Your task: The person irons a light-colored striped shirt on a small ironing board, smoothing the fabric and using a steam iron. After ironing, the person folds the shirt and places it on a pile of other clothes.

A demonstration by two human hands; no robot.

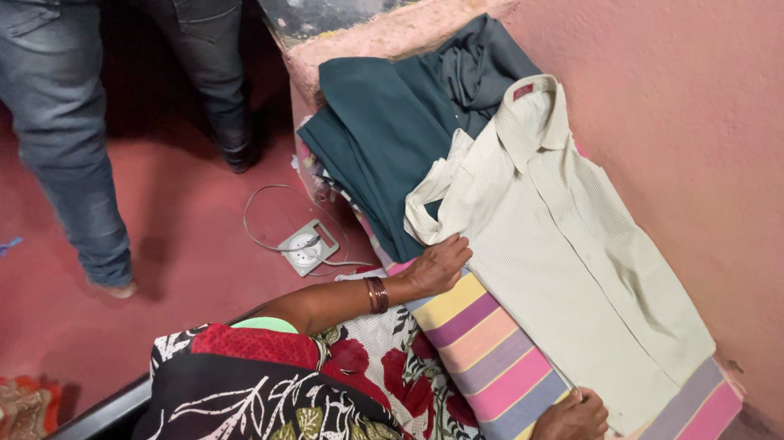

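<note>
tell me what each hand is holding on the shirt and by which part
The left hand presses on the cream shirt at its sleeve edge; the right hand grips the shirt's bottom hem, on the striped cloth.

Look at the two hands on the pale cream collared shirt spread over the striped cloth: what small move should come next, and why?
Probably draw the left hand outward along the folded sleeve to flatten it. The pale cream collared shirt lies face down on the striped cloth, the sleeve is bunched near the dark green folded garment, and the right hand pins the hem.
</note>
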